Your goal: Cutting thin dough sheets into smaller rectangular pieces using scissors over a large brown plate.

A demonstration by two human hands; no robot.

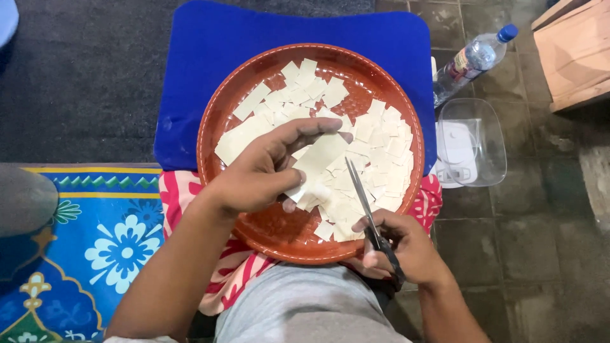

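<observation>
My left hand [264, 168] grips a pale cream strip of thin sheet [318, 160] over a round reddish-brown tray [222, 101]. My right hand [397, 244] holds black-handled scissors [362, 197] at the tray's near right rim, blades pointing up toward the strip and slightly apart. Several small cream square pieces [375, 146] lie scattered over the tray, mostly on its right and far side. The tray rests partly on my lap, over a pink patterned cloth [181, 190].
A blue stool or seat [216, 38] sits under the tray's far side. A plastic water bottle [470, 62] with a blue cap and a clear plastic container [473, 143] lie on the tiled floor at right. A wooden box [575, 51] stands far right. A blue flowered mat [101, 248] lies at left.
</observation>
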